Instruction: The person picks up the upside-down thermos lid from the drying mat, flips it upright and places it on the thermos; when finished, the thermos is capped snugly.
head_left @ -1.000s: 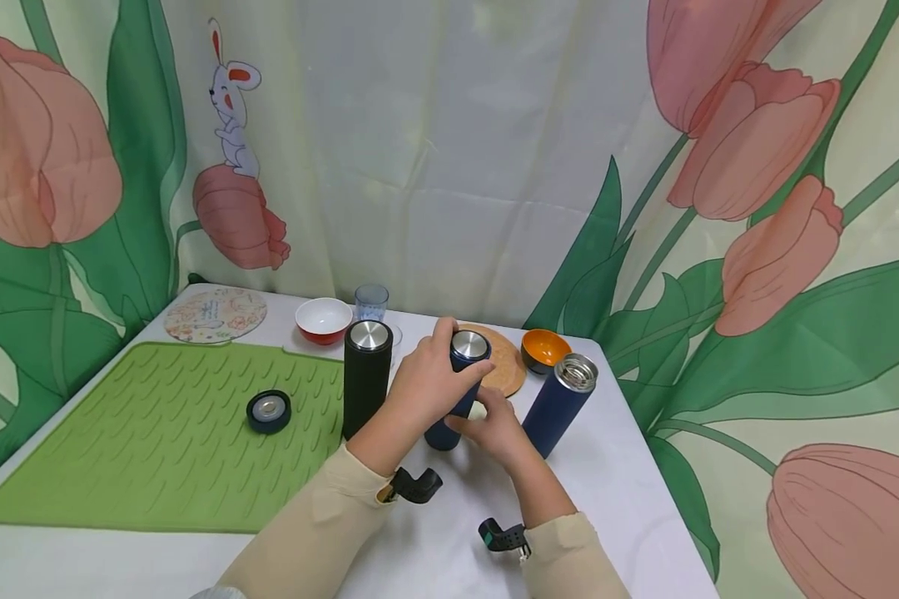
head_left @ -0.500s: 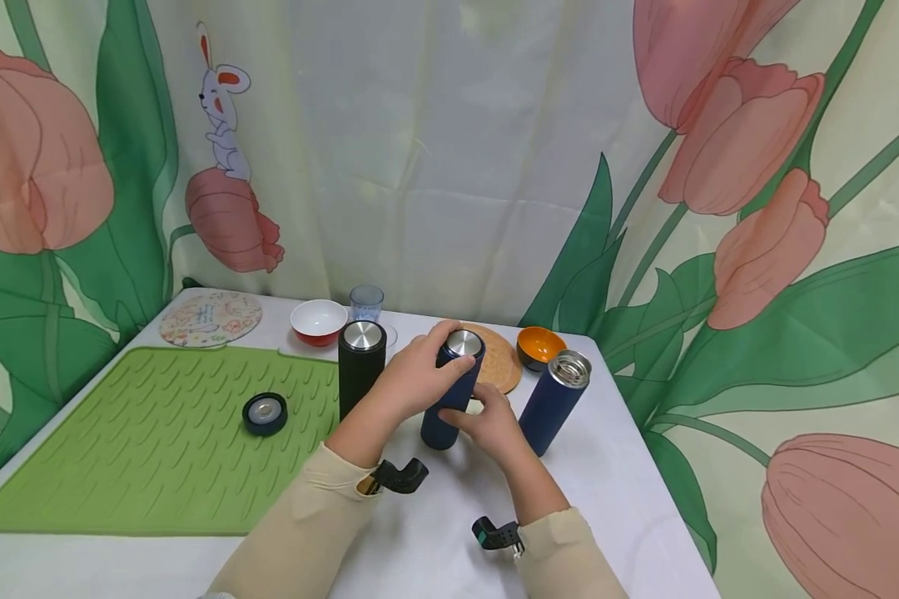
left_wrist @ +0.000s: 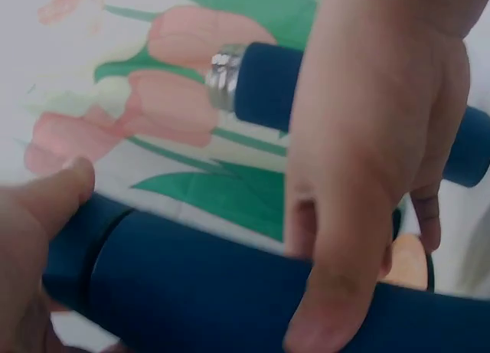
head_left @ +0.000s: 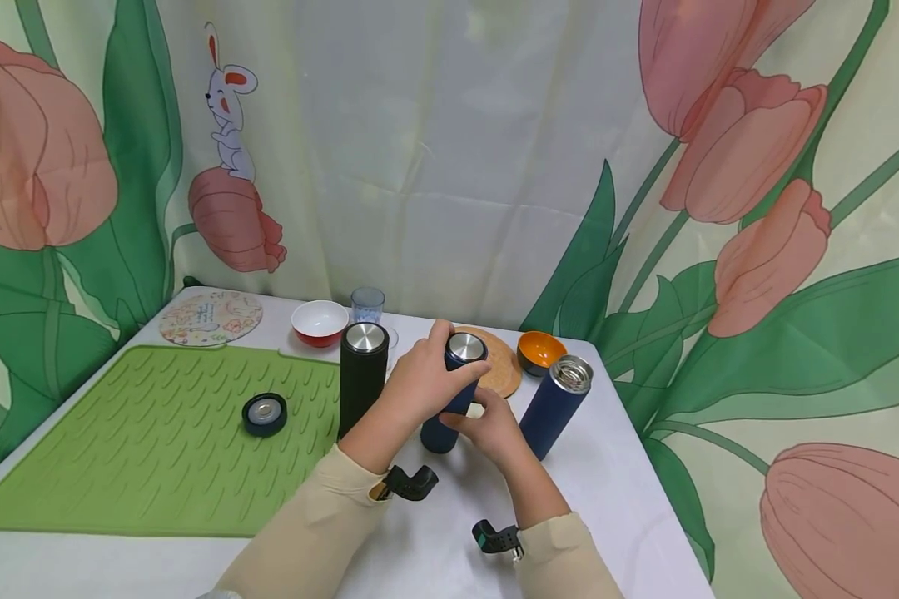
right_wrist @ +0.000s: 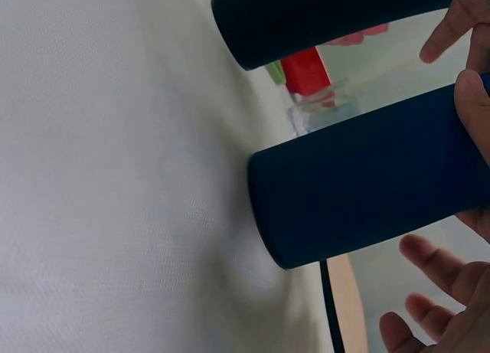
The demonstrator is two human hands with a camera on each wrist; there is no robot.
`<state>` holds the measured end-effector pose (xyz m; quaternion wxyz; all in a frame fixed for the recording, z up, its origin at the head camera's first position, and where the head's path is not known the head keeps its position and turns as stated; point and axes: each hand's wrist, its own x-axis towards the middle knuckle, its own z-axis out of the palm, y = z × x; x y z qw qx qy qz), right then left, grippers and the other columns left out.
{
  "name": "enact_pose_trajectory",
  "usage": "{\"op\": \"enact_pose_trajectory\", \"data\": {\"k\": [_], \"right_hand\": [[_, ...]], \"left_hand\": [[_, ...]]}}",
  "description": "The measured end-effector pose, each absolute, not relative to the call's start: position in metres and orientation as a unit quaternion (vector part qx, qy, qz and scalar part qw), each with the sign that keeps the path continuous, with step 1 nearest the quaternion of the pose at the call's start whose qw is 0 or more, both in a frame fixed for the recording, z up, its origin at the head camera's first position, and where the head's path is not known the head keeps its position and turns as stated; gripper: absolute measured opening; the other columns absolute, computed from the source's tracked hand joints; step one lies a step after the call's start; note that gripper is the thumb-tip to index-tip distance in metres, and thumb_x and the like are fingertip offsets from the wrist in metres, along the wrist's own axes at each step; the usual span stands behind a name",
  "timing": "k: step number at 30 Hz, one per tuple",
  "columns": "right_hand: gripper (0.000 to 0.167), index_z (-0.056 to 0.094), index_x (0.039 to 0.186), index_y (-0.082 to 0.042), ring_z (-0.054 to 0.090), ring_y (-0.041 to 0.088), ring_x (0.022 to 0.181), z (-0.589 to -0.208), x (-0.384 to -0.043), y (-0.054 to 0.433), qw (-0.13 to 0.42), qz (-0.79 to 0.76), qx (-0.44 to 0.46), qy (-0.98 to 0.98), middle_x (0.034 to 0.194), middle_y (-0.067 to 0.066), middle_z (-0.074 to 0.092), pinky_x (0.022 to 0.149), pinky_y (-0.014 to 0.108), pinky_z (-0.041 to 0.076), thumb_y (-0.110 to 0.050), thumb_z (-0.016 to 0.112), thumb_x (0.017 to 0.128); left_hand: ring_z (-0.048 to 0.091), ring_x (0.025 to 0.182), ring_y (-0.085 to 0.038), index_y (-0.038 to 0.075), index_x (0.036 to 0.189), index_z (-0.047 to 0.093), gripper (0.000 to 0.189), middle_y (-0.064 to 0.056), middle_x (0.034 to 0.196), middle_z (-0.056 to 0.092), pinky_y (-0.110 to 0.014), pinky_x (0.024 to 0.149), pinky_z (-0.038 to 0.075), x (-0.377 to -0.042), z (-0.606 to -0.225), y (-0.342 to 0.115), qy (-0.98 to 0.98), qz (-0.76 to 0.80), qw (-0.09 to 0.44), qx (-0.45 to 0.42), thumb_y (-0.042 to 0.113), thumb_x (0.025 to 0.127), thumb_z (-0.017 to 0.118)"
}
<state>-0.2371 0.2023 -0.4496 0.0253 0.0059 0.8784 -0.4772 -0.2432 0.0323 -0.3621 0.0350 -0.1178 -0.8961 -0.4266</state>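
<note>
A dark blue thermos with a steel-topped lid is between both hands. My left hand grips the lid from the left, thumb and fingers around its side. Lower down, my right hand holds the body, its thumb on the near side as seen in the left wrist view. A dark seam parts the lid from the blue body there. In the right wrist view the thermos base is at the white table; whether it touches is unclear. A second blue thermos, lidless with a bare steel mouth, stands to the right.
A black thermos with its lid on stands close left of my left forearm. A loose dark lid lies on the green mat. Behind are a red-and-white bowl, a glass, an orange bowl and round mats.
My left hand and wrist shift slightly left, then back right, while holding the lid. The right hand keeps its hold on the body, and the thermos stays in nearly the same place.
</note>
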Motion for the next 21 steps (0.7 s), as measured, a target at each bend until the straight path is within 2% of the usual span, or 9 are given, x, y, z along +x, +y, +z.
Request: {"op": "enact_pose_trajectory", "data": {"k": [4,7,11,15,18,21], "right_hand": [[0.055,0.071,0.137,-0.026,0.051,0.033,0.148,-0.449,-0.235,0.202,0.020,-0.482,-0.004,0.876,0.149,0.001,0.065,0.119,0.069,0.037,-0.039,0.089,0.087],[0.056,0.070,0.138,-0.026,0.051,0.033,0.148,-0.449,-0.234,0.201,0.024,-0.484,-0.005,0.874,0.149,0.001,0.065,0.119,0.069,0.037,-0.040,0.089,0.087],[0.056,0.071,0.137,-0.026,0.049,0.036,0.149,-0.448,-0.235,0.202,0.036,-0.484,0.006,0.875,0.150,0.003,0.064,0.119,0.071,0.036,-0.042,0.089,0.086],[0.060,0.070,0.138,-0.024,0.048,0.039,0.150,-0.449,-0.235,0.203,0.043,-0.478,0.022,0.877,0.153,0.006,0.061,0.117,0.072,0.037,-0.045,0.089,0.085],[0.066,0.067,0.141,-0.022,0.047,0.040,0.150,-0.448,-0.235,0.203,0.048,-0.473,0.025,0.879,0.155,0.006,0.059,0.117,0.071,0.038,-0.047,0.089,0.085],[0.068,0.066,0.143,-0.020,0.048,0.041,0.149,-0.446,-0.235,0.204,0.051,-0.470,0.019,0.881,0.155,0.007,0.060,0.115,0.070,0.041,-0.047,0.088,0.086]], "left_hand": [[0.068,0.113,-0.032,0.033,0.151,0.048,0.067,-0.012,0.131,0.066,-0.052,0.089,0.057,-0.246,-0.359,0.022,-0.891,-0.426,0.005,-0.156,0.067,0.096,0.065],[0.067,0.117,-0.033,0.034,0.152,0.048,0.067,-0.012,0.134,0.066,-0.053,0.093,0.057,-0.246,-0.359,0.020,-0.889,-0.429,-0.004,-0.159,0.065,0.096,0.065],[0.071,0.105,-0.030,0.027,0.144,0.051,0.067,-0.010,0.124,0.072,-0.048,0.083,0.060,-0.245,-0.360,0.028,-0.892,-0.433,0.012,-0.128,0.065,0.092,0.067],[0.071,0.092,-0.026,0.023,0.134,0.051,0.068,-0.008,0.111,0.074,-0.041,0.073,0.058,-0.245,-0.359,0.037,-0.898,-0.426,0.040,-0.106,0.069,0.088,0.071],[0.071,0.090,-0.026,0.023,0.129,0.053,0.066,-0.008,0.107,0.074,-0.040,0.071,0.058,-0.245,-0.358,0.038,-0.901,-0.418,0.046,-0.110,0.069,0.087,0.074],[0.071,0.093,-0.026,0.023,0.130,0.055,0.062,-0.008,0.109,0.073,-0.039,0.072,0.059,-0.246,-0.355,0.034,-0.903,-0.407,0.033,-0.135,0.067,0.091,0.072]]}}
